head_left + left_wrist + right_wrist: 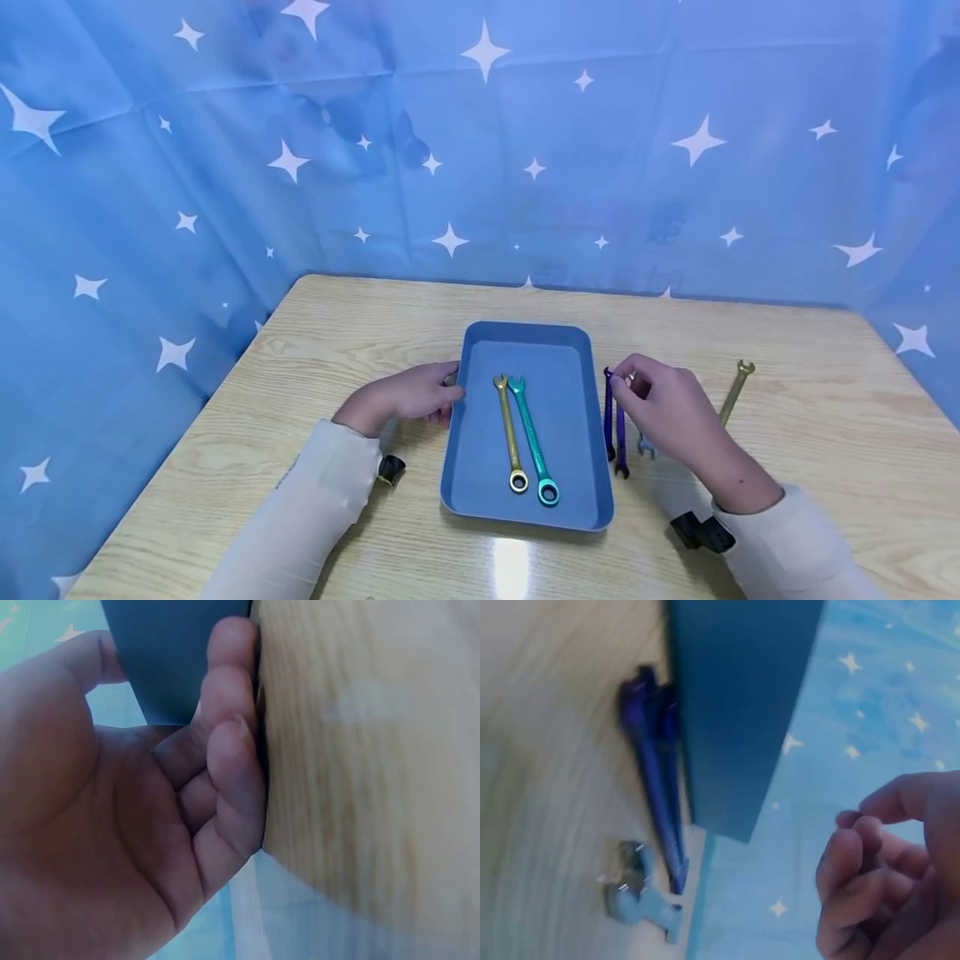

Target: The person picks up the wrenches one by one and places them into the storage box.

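Observation:
A blue tray [528,517] stands on the table, with a gold combination wrench [512,442] and a teal combination wrench [536,446] lying side by side in it. My left hand [411,392] grips the tray's left wall, thumb over the rim and the other fingers curled outside. My right hand [671,408] hovers beyond the tray's right side, fingers loosely bent; the right wrist view shows nothing between them. Below it lie two purple wrenches [656,780] close along the tray wall. A light-blue wrench [647,447] is partly hidden by that hand.
Another gold-coloured wrench [737,390] lies right of my right hand, its lower part covered. The wooden table [360,333] ends at a blue star-patterned curtain [600,192] behind and on both sides.

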`<state>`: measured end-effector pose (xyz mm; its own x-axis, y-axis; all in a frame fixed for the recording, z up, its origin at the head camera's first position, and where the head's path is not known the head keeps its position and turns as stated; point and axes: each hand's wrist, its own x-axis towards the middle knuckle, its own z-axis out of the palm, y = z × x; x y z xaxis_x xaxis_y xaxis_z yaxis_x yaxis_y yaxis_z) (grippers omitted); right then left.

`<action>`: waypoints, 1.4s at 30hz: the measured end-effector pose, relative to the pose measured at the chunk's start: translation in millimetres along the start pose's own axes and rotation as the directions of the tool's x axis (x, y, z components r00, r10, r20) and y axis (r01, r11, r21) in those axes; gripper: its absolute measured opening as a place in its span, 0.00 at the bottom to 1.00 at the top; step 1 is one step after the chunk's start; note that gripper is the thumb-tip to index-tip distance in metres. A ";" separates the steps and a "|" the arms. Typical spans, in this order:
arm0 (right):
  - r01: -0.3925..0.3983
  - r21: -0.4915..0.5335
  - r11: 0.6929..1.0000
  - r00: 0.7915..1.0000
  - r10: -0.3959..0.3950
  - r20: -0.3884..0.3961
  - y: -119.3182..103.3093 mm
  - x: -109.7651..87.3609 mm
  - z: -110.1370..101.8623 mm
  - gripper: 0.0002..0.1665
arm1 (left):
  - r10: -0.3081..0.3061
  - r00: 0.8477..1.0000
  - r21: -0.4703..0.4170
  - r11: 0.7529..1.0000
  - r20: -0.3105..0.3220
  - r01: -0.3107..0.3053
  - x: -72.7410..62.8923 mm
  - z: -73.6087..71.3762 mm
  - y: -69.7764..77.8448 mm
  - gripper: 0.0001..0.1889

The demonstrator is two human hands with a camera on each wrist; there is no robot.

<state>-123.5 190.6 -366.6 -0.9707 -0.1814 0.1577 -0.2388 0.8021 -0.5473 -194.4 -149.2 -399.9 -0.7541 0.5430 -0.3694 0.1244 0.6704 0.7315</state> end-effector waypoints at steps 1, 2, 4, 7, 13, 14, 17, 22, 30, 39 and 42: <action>-0.008 -0.017 1.000 1.000 0.008 0.011 2.0 0.1 1.1 0.13 | 0.002 1.000 -0.002 1.000 0.003 -0.002 0.1 0.4 -0.2 0.22; -0.011 -0.033 0.999 1.000 0.011 0.020 4.2 0.2 2.1 0.11 | 0.002 1.000 -0.004 1.000 0.008 -0.002 0.0 0.8 0.0 0.22; -0.009 -0.052 0.999 0.999 0.012 0.046 7.9 0.4 3.7 0.09 | 0.002 1.000 -0.010 1.000 0.011 -0.001 0.1 1.2 -0.1 0.22; 0.001 -0.059 0.998 0.996 0.004 0.084 12.0 0.8 4.9 0.05 | -0.002 1.000 -0.016 1.000 0.010 0.002 0.4 1.0 -0.2 0.23; -0.011 -0.088 0.996 0.988 0.025 0.155 16.0 2.8 7.4 0.04 | -0.001 1.000 -0.014 1.000 0.008 0.001 -0.1 -0.5 -0.8 0.23; -0.015 -0.094 0.995 0.986 0.030 0.163 16.3 3.1 7.8 0.04 | -0.002 1.000 -0.013 1.000 0.008 0.002 -0.2 -0.7 -0.9 0.22; -0.026 -0.113 0.993 0.979 0.049 0.200 17.9 3.9 10.0 0.06 | -0.008 1.000 -0.007 1.000 0.003 0.008 -1.5 -1.2 -0.8 0.21; -0.046 -0.172 0.984 0.964 0.089 0.250 21.0 3.9 9.6 0.06 | 0.005 1.000 0.000 1.000 -0.002 -0.005 -0.7 -0.9 -0.9 0.20; -0.029 -0.241 0.970 0.958 0.095 0.270 23.6 2.3 6.9 0.09 | 0.003 1.000 -0.012 1.000 0.004 -0.003 2.0 0.3 -0.5 0.19; -0.031 -0.277 0.960 0.952 0.113 0.285 26.2 1.7 9.3 0.12 | -0.004 1.000 -0.017 1.000 0.004 0.004 2.0 0.3 -1.9 0.20; -0.030 -0.282 0.959 0.951 0.115 0.289 27.2 2.1 9.8 0.12 | -0.005 1.000 -0.012 1.000 0.000 0.005 1.0 -0.3 -0.4 0.20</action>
<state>-132.3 206.4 -389.2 -0.9579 -0.2447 -0.1501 -0.1922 0.9351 -0.2977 -195.4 -149.1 -400.4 -0.7545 0.5400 -0.3731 0.1130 0.6667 0.7367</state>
